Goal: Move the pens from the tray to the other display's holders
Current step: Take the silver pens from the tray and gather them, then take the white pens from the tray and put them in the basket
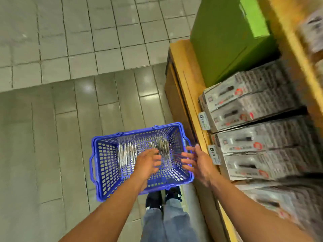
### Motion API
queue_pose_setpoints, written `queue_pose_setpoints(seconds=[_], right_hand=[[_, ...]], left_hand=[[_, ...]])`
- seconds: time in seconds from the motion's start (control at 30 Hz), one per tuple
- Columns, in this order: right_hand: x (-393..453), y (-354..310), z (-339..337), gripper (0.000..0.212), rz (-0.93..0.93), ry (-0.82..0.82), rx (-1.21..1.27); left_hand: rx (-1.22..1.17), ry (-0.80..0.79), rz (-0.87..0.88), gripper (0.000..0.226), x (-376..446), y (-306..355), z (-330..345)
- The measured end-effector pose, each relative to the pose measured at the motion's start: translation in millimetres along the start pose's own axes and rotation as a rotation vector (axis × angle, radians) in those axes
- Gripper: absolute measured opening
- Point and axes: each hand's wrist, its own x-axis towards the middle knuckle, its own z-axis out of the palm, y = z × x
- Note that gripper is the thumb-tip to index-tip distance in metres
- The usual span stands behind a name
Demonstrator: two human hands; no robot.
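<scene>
Both hands reach down into a blue basket (139,159) that sits on the tiled floor (52,119), just left of a wooden shelf (188,105). The left hand (148,163) hovers over the basket's middle with fingers spread and loosely curved, holding nothing that shows. The right hand (197,163) is at the basket's right rim, its grip also spread and empty. The packaged pens (126,154) lie in two bunches on the basket bottom: one to the left of the left hand, a darker bunch (163,147) between the hands at the far side.

The packs look thin and slippery, so a hasty scoop could fan them out or drop some through the grip onto the floor. The picture is smeared with motion, so a reach made on the move may miss or snag the mesh wall. The boxed goods (253,105) on the shelf stand near the right hand's elbow path and might get knocked.
</scene>
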Motion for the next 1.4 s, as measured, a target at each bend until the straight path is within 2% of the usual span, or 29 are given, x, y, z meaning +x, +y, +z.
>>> queue_pose_setpoints(seconds=[0.17,0.33,0.53,0.7,0.9,1.1,1.27,1.4], right_hand=[[-111,-38,-41,0.033,-0.11,0.025,0.11],[-229,-55,-97,0.043,-0.28,0.101,0.247],[-354,-36,-172,0.043,-0.433,0.218,0.367],[-425,1,-238,0.038,-0.51,0.316,0.575],[-459,37,-309,0.028,-0.526,0.456,0.713],[-453,60,-370,0.023,-0.481,0.51,0.735],[-436,76,-411,0.013,-0.406,0.546,0.607],[-422,81,-419,0.017,-0.316,0.572,0.32]], left_hand=[[0.107,-0.133,0.075,0.026,-99,65,30],[0.271,-0.302,0.128,0.029,-185,97,68],[0.463,-0.519,0.193,0.028,-282,105,140],[0.582,-0.712,0.197,0.023,-359,78,222],[0.724,-0.862,0.213,0.019,-426,35,315],[0.884,-0.831,0.248,0.019,-443,-2,367],[0.955,-0.783,0.244,0.022,-441,-27,392],[1.008,-0.726,0.228,0.022,-439,-37,405]])
